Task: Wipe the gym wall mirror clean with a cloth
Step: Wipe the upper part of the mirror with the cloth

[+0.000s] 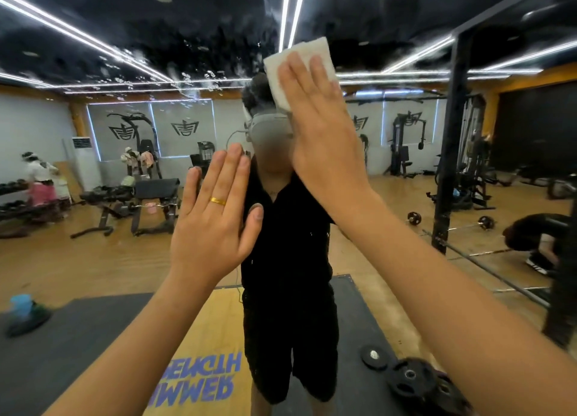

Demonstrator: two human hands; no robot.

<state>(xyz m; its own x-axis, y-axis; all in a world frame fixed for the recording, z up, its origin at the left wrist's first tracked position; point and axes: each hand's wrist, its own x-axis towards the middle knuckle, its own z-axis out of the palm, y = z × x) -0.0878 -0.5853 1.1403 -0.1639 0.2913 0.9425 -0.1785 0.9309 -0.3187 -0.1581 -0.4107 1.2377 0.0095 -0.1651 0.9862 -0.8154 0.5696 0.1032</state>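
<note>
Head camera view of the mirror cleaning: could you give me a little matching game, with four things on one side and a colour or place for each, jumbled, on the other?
Things:
1 cloth
2 ring
3 weight plates
4 droplets

Descriptions:
A gold, on the left hand
B black, at lower right
C white, under the fingers of the right hand
D scattered on the mirror, to the upper left of the cloth

Pairs: 1-C, 2-A, 3-B, 4-D
</note>
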